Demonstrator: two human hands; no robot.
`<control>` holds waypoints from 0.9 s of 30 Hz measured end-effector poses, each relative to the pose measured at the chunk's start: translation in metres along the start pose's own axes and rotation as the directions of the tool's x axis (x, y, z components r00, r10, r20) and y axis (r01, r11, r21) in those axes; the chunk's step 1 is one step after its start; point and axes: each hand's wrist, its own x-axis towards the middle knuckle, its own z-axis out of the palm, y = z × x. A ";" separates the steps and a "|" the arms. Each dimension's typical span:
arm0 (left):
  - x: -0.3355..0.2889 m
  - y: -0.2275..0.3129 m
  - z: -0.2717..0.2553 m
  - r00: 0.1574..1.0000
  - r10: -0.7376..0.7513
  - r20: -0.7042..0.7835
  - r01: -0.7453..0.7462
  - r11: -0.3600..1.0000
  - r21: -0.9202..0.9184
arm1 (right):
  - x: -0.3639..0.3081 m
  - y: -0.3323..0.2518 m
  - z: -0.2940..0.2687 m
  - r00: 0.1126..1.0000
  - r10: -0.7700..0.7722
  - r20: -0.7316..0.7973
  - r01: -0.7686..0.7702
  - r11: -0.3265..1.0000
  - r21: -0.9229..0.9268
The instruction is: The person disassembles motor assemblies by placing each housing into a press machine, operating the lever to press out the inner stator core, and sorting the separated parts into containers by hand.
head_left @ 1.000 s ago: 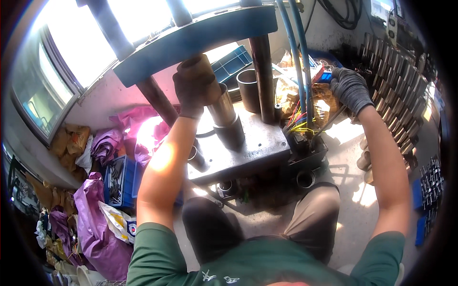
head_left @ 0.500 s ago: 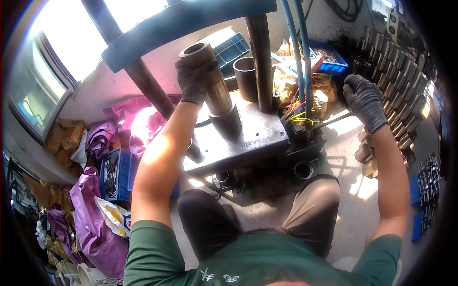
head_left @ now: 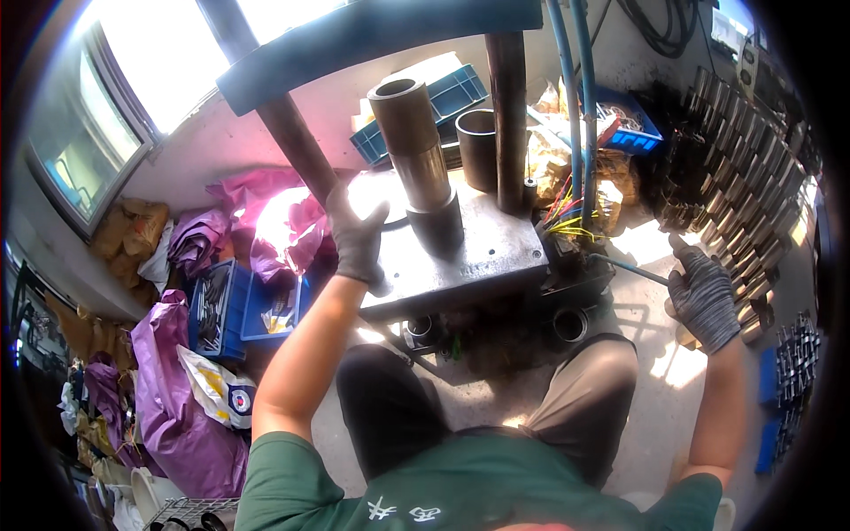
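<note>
Steel sleeve (head_left: pixel 416 146) stands upright on press table (head_left: pixel 478 257), centre of plate. Left hand (head_left: pixel 359 241), gloved, released, fingers spread, rests at table's left edge, apart from sleeve. Right hand (head_left: pixel 704 296), gloved, clenched around thin lever rod (head_left: pixel 630 270) right of table. Second tube (head_left: pixel 478 159) behind sleeve.
</note>
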 end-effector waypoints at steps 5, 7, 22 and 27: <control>-0.080 -0.064 -0.036 0.839 -0.544 -0.010 0.502 0.768 0.398 | 0.024 -0.008 0.006 0.968 -0.061 -0.245 0.087 0.992 0.094; -0.090 -0.089 -0.037 0.731 -0.682 0.031 0.591 0.655 0.470 | 0.047 -0.013 0.012 0.927 -0.016 -0.374 0.114 0.964 0.240; -0.004 0.024 -0.019 0.969 0.244 -0.042 -0.247 0.935 -0.256 | 0.163 -0.049 -0.028 0.966 0.119 -0.230 -0.117 0.993 0.021; 0.095 0.113 -0.009 0.916 0.402 0.001 -0.355 0.809 -0.469 | 0.145 -0.043 -0.022 0.969 0.108 -0.222 -0.109 0.994 0.010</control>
